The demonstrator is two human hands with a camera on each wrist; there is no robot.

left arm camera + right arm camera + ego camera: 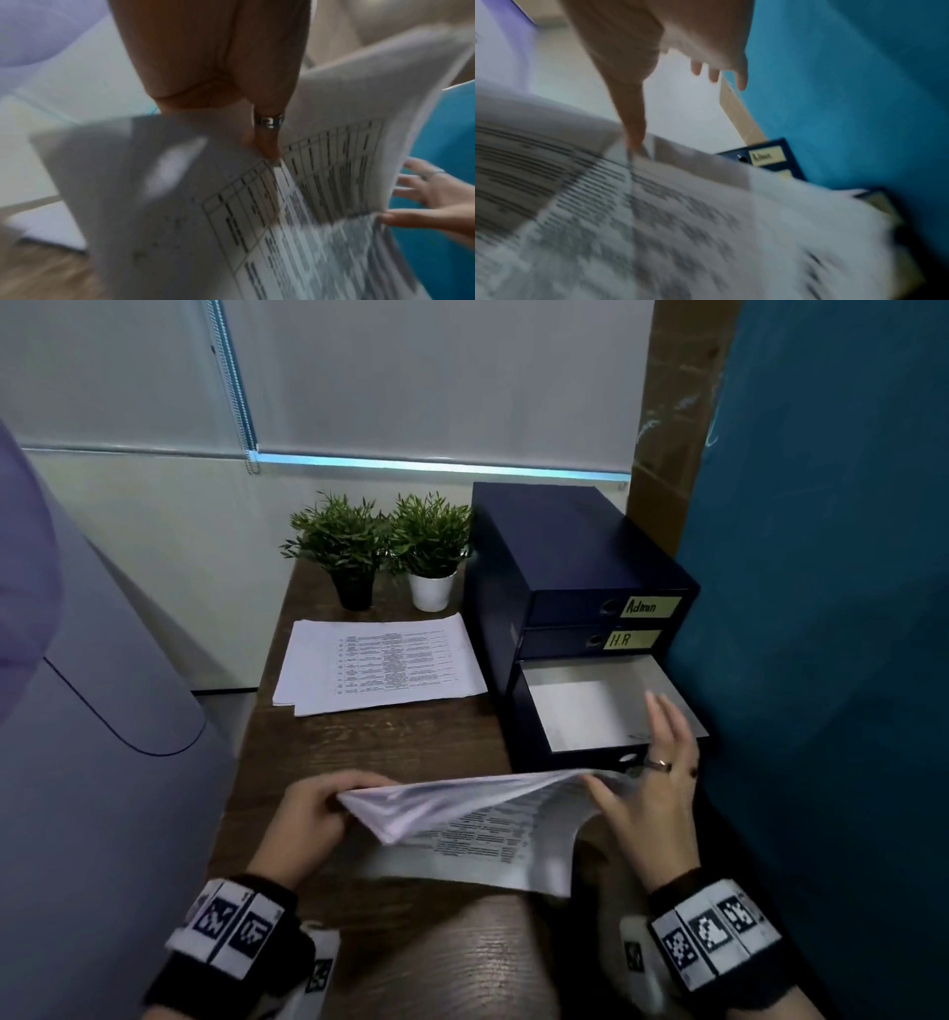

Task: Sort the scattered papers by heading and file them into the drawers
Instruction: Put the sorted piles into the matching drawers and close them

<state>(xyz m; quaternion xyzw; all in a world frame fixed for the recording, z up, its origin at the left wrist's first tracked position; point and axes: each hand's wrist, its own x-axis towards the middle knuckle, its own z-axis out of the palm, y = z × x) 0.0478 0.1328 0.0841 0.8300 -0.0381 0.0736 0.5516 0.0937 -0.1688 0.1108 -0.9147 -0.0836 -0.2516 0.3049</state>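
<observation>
The wooden desk carries a dark blue drawer unit at its right side, its top two drawers labelled "Admin" and "HR" and its bottom drawer pulled out with a sheet inside. Left of the unit lies a flat stack of printed papers, and behind that stack stand two potted plants. In front of the open drawer, a held sheaf of papers sags between both hands: the left hand pinches its left corner, while the right hand has fingers spread wide, thumb touching the sheaf's right edge.
</observation>
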